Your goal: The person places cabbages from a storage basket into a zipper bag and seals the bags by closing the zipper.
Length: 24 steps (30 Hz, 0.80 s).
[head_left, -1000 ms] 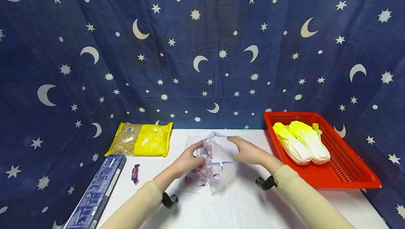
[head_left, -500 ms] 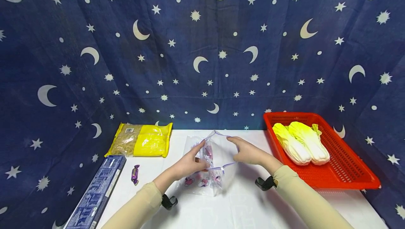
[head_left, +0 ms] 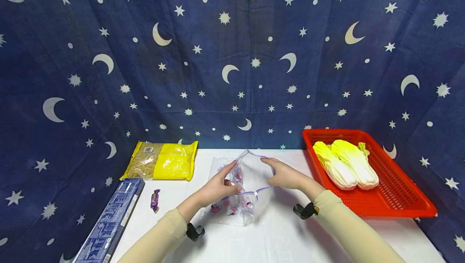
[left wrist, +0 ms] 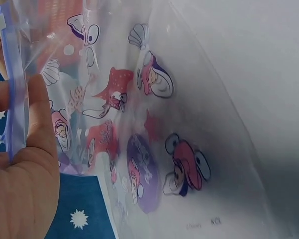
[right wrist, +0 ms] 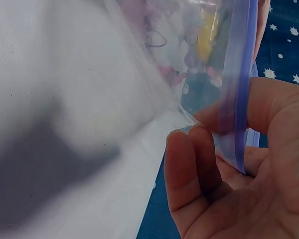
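Observation:
In the head view a clear plastic zip bag (head_left: 232, 208) with pink and purple cartoon prints stands at the middle of the table, its purple-edged mouth spread wide. My left hand (head_left: 218, 188) holds the left side of the mouth, index finger and thumb apart. In the left wrist view the purple zip strip (left wrist: 16, 94) passes between my thumb and a finger. My right hand (head_left: 287, 174) grips the opposite side. The right wrist view shows the bag's film between that hand's thumb and fingertips (right wrist: 182, 164). A small white slider (left wrist: 1, 21) sits on the strip.
A red plastic basket (head_left: 403, 202) at the right holds Chinese cabbages (head_left: 348, 164). At the left lie a yellow bag of dry food (head_left: 174, 160), a wrapped purple candy (head_left: 155, 200) and a long blue box (head_left: 112, 222). A starry curtain (head_left: 232, 81) hangs behind the white table (head_left: 276, 238).
Since a second ago my left hand has shifted slightly on the rim, its index finger now straighter. The bag's mouth gapes a little wider. My right hand has stayed in place.

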### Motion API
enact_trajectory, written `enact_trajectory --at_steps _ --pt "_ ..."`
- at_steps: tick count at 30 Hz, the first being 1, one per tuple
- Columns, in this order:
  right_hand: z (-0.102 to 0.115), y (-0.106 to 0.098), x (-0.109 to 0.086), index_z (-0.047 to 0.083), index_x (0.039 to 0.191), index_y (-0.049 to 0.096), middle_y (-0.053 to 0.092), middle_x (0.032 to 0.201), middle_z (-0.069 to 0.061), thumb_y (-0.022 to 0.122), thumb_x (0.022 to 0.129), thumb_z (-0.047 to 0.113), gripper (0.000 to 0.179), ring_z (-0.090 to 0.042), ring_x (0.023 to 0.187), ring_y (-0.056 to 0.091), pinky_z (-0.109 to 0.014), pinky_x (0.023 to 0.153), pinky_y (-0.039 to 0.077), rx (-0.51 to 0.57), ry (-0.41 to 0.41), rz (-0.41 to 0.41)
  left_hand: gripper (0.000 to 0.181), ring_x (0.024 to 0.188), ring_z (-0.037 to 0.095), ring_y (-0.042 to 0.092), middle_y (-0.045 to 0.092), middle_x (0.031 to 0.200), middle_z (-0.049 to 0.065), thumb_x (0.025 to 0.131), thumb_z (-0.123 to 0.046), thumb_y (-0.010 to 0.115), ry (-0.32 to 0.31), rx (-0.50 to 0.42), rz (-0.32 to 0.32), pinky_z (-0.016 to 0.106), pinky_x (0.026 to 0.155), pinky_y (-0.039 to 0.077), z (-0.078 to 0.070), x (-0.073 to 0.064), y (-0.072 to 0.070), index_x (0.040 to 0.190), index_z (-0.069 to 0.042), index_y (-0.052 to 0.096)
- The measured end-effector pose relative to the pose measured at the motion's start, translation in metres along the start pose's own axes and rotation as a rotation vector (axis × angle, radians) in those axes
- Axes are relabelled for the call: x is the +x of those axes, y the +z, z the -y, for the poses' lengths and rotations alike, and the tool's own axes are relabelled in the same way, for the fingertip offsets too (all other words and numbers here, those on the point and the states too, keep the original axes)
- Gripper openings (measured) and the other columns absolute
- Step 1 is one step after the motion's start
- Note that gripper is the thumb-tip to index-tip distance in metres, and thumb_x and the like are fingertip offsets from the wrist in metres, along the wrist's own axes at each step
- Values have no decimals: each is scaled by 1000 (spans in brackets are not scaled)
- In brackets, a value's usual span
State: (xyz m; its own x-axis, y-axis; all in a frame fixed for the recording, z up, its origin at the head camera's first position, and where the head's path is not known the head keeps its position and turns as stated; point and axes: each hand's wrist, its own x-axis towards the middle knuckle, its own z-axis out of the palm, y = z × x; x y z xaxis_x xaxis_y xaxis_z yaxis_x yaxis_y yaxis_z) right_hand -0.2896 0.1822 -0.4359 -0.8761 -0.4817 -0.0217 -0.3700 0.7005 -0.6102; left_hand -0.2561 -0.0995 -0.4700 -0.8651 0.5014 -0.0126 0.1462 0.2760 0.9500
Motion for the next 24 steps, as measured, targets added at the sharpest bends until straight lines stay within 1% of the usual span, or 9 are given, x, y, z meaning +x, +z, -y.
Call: enact_trajectory --at_steps 3,6,11,13,15,19,21,23,24 --pt "2 0 0 -4 153 42 41 156 -25 67 73 -1 84 -40 128 47 -48 103 47 6 4 3 94 87 23 68 69 99 10 92 -18 77 -4 -37 -5 38 80 57 -1 3 2 166 -22 18" --pt "3 0 0 -4 153 41 40 156 -26 66 73 -1 84 -41 124 48 -40 88 52 23 17 8 94 88 16 68 67 109 13 92 -15 77 -13 -60 -14 37 84 57 -1 5 4 166 -21 19" --pt "3 0 -1 -4 153 41 39 156 -27 66 74 -1 83 -40 120 52 -31 69 54 33 29 11 93 88 16 67 60 123 20 92 -15 76 -22 -55 -23 44 87 57 -1 6 5 165 -20 19" --pt "1 0 -2 -4 153 41 39 156 -28 66 73 -1 83 -36 112 56 -29 66 54 28 26 10 93 88 16 66 57 128 22 92 -14 76 -25 -61 -24 45 87 57 0 6 5 165 -19 19" --pt "1 0 -2 -4 154 40 38 156 -28 66 74 -2 83 -32 98 63 -30 62 54 33 32 16 92 90 17 67 56 130 24 92 -13 75 -27 -78 -26 48 89 56 0 6 6 165 -19 20" --pt "-1 -1 -2 -5 153 40 37 156 -30 65 73 -4 84 -23 74 63 -32 55 54 50 40 18 89 90 17 68 49 139 25 93 -12 74 -12 -97 -39 53 90 55 1 4 5 165 -18 23" --pt "-1 -1 -1 -5 154 40 38 154 -30 65 73 -4 85 -20 66 61 -32 54 53 59 50 17 87 88 17 67 51 137 25 93 -12 74 -6 -103 -47 54 89 55 1 4 5 164 -18 25" --pt "-2 -1 -1 -4 153 40 41 151 -29 65 72 -5 85 -18 61 59 -32 53 53 65 55 11 87 86 18 67 56 128 23 92 -13 75 -6 -101 -51 49 84 56 1 4 5 164 -17 26" --pt "-2 -1 -1 -4 154 40 41 150 -29 65 72 -5 85 -18 56 58 -33 53 53 70 59 11 87 85 18 66 57 126 23 92 -13 75 -4 -101 -51 46 83 56 2 5 5 164 -17 26"
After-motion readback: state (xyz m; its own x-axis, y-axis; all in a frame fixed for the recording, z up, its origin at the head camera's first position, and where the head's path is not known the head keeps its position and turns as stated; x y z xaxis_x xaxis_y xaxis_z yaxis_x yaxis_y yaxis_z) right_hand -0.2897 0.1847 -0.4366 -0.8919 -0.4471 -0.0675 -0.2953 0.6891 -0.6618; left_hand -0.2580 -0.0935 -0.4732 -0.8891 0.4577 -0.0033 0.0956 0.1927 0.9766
